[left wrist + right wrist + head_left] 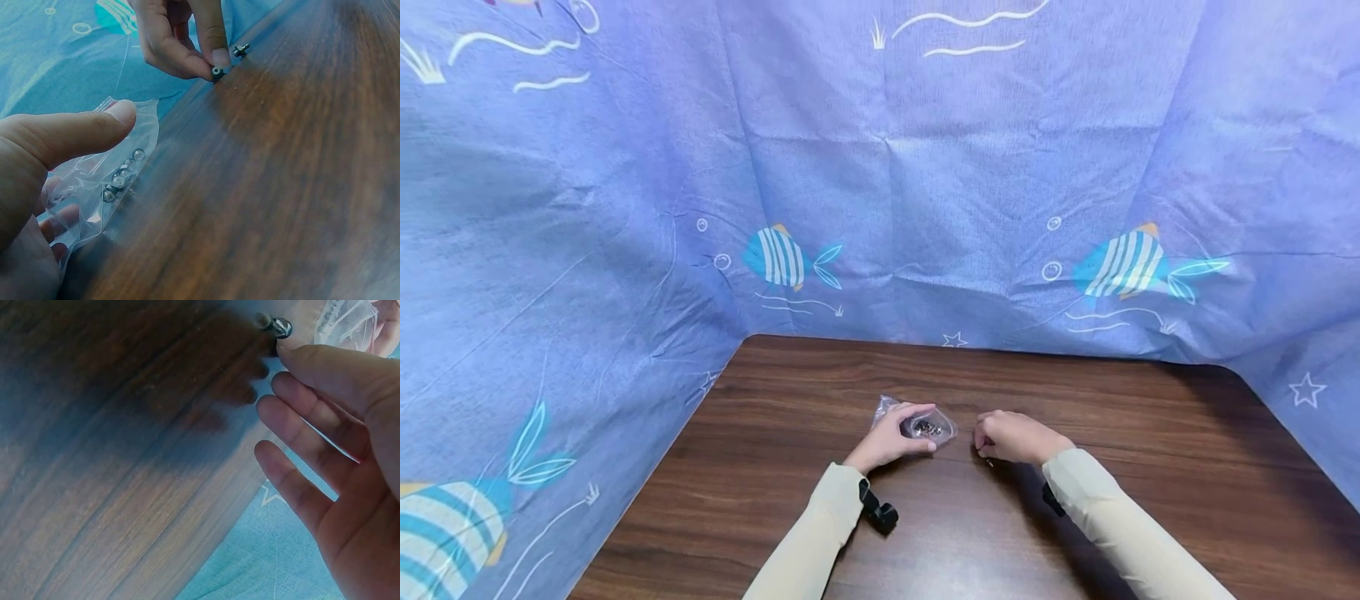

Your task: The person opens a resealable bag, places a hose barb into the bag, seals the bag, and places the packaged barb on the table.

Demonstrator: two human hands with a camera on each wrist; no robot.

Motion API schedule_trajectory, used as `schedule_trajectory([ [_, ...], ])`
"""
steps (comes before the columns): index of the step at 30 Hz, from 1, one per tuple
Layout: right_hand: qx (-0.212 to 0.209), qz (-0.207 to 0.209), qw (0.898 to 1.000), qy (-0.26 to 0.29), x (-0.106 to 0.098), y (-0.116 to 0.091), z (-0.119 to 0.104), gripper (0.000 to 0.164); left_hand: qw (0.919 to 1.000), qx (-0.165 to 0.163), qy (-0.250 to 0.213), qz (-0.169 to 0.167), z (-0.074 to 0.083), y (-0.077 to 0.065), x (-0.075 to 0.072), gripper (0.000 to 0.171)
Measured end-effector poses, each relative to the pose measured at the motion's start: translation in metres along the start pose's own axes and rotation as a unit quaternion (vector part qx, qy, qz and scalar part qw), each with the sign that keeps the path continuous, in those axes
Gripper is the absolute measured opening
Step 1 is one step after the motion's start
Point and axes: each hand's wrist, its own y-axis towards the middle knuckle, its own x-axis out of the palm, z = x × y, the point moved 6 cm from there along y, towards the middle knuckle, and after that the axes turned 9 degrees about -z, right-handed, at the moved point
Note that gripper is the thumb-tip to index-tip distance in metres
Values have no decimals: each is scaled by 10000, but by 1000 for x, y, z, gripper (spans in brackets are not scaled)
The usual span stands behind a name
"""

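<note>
My left hand point(891, 437) curls its thumb and fingers around a clear plastic bag point(94, 169), which rests on the table. Several small shiny metal pieces point(119, 178) lie inside the bag. To the right of it, my right hand point(1011, 435) is low at the tabletop. In the left wrist view its thumb and a finger pinch a small dark metal piece point(217, 72) with a round end. A second metal piece point(241, 50), with short arms sticking out, lies on the table beside those fingertips. The right hand's other fingers point(294, 481) are spread loosely.
The brown wood-grain table point(790, 383) reaches back to a blue fabric curtain point(962, 192) printed with fish, which hangs behind it and at the sides. A black wrist strap with a camera point(880, 512) sits on the left wrist.
</note>
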Motion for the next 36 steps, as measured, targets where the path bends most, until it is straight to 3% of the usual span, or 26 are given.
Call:
schedule_trajectory([
  [16, -9, 108, 9999, 56, -1, 1, 2, 26, 10000, 21, -92, -25, 1, -2, -1, 66],
  [36, -148, 451, 9987, 177, -21, 24, -5, 7, 9999, 59, -154, 9, -2, 1, 1, 64],
])
